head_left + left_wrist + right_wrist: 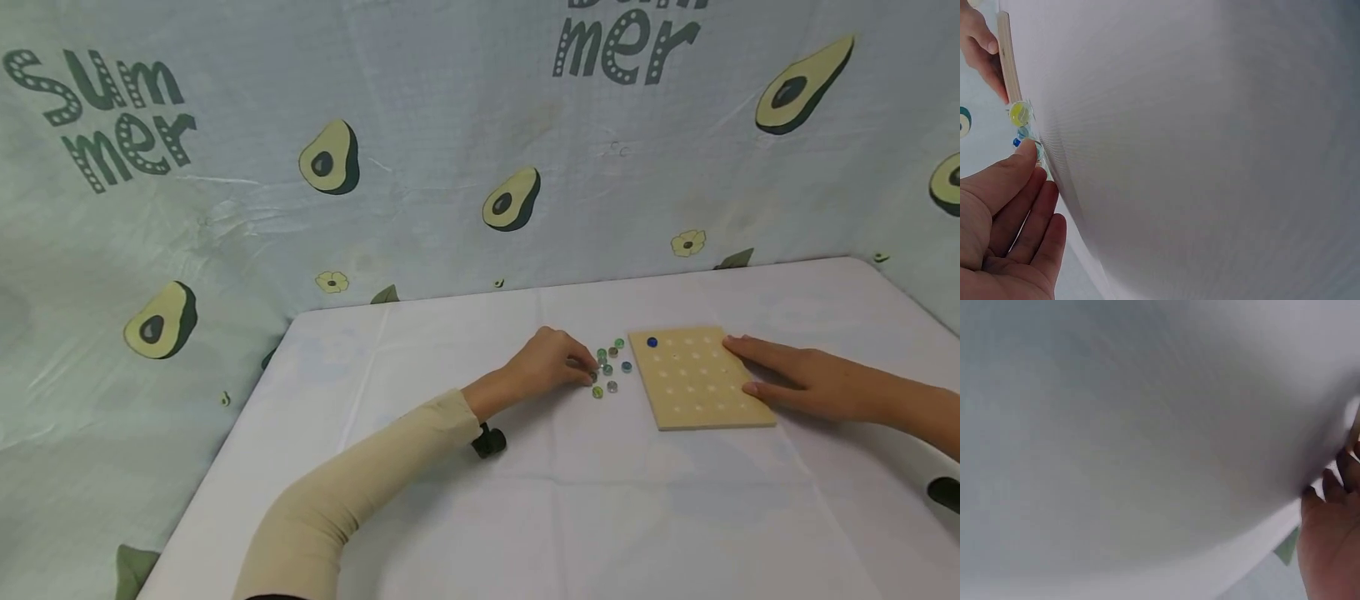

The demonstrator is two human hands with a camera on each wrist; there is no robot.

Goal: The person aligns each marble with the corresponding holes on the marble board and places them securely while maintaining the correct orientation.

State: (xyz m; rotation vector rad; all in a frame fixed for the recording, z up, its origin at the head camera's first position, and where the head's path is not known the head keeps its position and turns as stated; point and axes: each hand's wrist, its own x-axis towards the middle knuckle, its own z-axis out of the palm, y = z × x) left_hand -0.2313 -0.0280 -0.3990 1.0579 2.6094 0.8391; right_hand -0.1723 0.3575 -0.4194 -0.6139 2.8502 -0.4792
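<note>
Pinches a small marble [593,377] between thumb and fingertips of the left hand [546,364], grasping just that one in the left grip, at the left side of a loose cluster on the white tabletop [525,517]. Cannot tell whether lifts it clear of the surface or only holds it there. Has close by, in the same cluster, a green marble [619,342] farthest back, a light blue marble [627,367] nearest the board, and a clear marble [612,387] and a yellow-green marble [597,392] at the front. Has just right of the cluster, lying flat, a tan board [705,422] with rows of small round hollows, and in its far left corner a dark blue marble [652,342]. Rests the right hand [813,383] against the board's right edge, touching with forefinger near the far corner and with thumb nearer the front, fingers extended, clasping nothing in a released right grip. Wears a beige sleeve [360,479] on the left arm and a black device [489,441] under that wrist. Faces a pale sheet [450,92] printed with avocado halves, flowers and lettering.
</note>
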